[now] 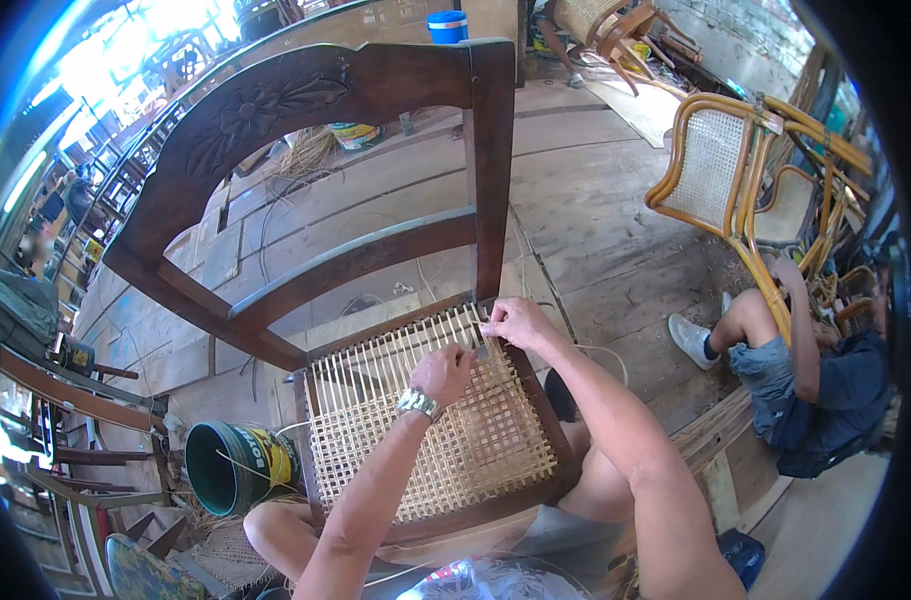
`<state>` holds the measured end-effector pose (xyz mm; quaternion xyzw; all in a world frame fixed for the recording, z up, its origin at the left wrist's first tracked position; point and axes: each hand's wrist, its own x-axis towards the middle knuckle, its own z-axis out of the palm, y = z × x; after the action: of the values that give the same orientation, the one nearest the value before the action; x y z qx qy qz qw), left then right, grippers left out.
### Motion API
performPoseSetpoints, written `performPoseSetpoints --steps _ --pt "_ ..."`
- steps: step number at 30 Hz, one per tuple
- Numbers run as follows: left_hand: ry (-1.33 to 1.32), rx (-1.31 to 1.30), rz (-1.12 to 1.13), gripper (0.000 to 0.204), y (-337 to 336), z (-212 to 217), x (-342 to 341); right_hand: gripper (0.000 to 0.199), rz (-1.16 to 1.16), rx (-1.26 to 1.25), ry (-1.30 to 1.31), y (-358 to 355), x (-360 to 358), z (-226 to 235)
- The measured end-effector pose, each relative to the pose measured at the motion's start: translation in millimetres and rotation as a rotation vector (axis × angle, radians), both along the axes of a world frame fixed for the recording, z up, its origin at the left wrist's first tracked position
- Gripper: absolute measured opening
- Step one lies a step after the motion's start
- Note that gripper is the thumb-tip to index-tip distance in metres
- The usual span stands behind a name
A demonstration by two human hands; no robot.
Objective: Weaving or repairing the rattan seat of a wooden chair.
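Observation:
A dark wooden chair frame point(491, 170) with a carved backrest stands before me, its seat toward my lap. Pale cane strands form an open weave point(426, 460) across the near part of the seat; toward the back, mostly parallel strands point(376, 355) run with gaps between them. My right hand point(521, 325) pinches a cane strand by the seat's back right corner. Just left of it, my left hand point(444, 372), wearing a metal watch point(418, 402) at the wrist, rests over the weave with curled fingers. What those fingers grip is hidden.
A green bucket point(216, 470) lies tilted left of the seat, a loose strand at its mouth. To the right, another person point(816, 370) sits by a rattan chair point(711, 165) with a woven back. A blue container point(448, 27) stands behind my chair. Loose strands lie on the plank floor point(596, 210).

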<state>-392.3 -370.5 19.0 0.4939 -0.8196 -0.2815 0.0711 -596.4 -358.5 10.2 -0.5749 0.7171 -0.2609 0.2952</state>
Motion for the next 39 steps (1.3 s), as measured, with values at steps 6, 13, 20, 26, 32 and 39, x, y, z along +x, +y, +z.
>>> performPoseSetpoints --steps 6,13,20,26,32,39 --pt "0.005 -0.017 0.027 0.038 8 0 1 0.031 0.006 0.035 -0.033 -1 -5 -9" --pt "-0.175 -0.034 -0.028 0.031 2 28 -18 0.032 0.003 0.013 0.006 -3 -10 -7" --pt "-0.261 -0.097 -0.13 0.037 -15 28 -30 0.037 0.03 0.092 0.028 0 -25 -3" --pt "-0.022 -0.007 -0.094 0.041 -16 1 -14 0.041 0.011 0.009 0.11 -3 -20 -10" --pt "0.07 -0.054 -0.057 0.039 -8 -3 -7 0.038 0.021 -0.017 0.099 -3 -18 -13" --pt "-0.089 -0.049 -0.096 0.032 -15 3 -25 0.025 0.195 0.043 0.009 8 -37 12"
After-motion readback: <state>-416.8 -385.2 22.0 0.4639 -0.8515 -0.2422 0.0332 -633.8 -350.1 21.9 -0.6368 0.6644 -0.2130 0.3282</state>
